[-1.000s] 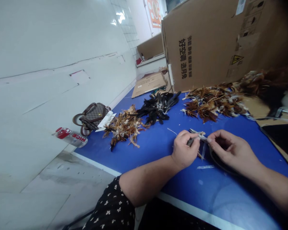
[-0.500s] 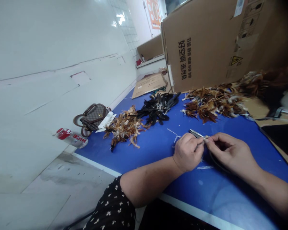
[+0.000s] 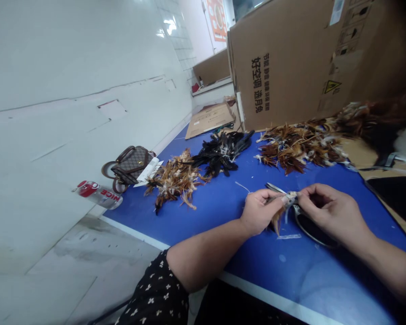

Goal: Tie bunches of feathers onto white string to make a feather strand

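My left hand (image 3: 260,213) is closed around a small bunch of brown feathers (image 3: 276,224), whose tips hang down below the fingers. The bunch's pale bound end (image 3: 291,197) sticks out toward the right. Thumb and forefinger of my right hand (image 3: 336,214) pinch that end from the other side. Black-handled scissors (image 3: 316,232) lie on the table under both hands, with blades pointing to the far left and a handle loop near my right hand. A clear strip (image 3: 289,237) rests just below the bunch, and a white thread (image 3: 242,186) is beyond my left hand.
On the blue table (image 3: 203,230) are piles of tan feathers (image 3: 176,180), black feathers (image 3: 223,151) and brown feathers (image 3: 297,146). A large cardboard box (image 3: 291,67) stands behind. A handbag (image 3: 131,164) and a bottle (image 3: 101,194) are along the left wall.
My left hand has turned and loosened from a fist, bringing the feather bunch into view. My right hand has shifted slightly right, and more of the scissors' handle shows.
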Demonstrator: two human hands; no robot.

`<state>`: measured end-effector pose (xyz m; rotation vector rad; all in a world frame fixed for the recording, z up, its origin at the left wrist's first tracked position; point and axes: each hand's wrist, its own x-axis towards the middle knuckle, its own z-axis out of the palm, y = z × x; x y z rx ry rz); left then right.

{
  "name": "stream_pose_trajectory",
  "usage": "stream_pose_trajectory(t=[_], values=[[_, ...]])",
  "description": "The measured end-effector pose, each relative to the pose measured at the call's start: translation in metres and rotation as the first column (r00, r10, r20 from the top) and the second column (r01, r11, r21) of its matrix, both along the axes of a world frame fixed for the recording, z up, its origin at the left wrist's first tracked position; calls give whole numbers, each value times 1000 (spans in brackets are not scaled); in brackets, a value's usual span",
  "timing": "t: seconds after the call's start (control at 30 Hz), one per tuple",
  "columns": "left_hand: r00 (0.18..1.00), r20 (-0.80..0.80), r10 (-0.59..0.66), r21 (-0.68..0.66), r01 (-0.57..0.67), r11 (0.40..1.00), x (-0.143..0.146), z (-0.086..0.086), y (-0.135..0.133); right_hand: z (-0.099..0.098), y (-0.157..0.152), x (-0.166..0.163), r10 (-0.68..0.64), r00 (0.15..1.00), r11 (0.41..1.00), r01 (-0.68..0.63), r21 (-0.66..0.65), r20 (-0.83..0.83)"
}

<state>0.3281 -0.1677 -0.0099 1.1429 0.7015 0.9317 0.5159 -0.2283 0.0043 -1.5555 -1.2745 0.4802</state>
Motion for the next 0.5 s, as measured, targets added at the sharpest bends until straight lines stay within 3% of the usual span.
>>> stream_pose_trajectory(t=[0.13,0.33,0.5], values=[[996,-84,-44,-31,42,999,0,2,-2,7,-2,-2,-94,995,994,96,58,-30],[993,-82,87,-35,-90,995,1,5,1,14,-4,5,-271,960,959,275,65,-66],[992,-47,114,-65,-117,991,0,8,4,17,1,34,-503,860,846,510,155,-82]])
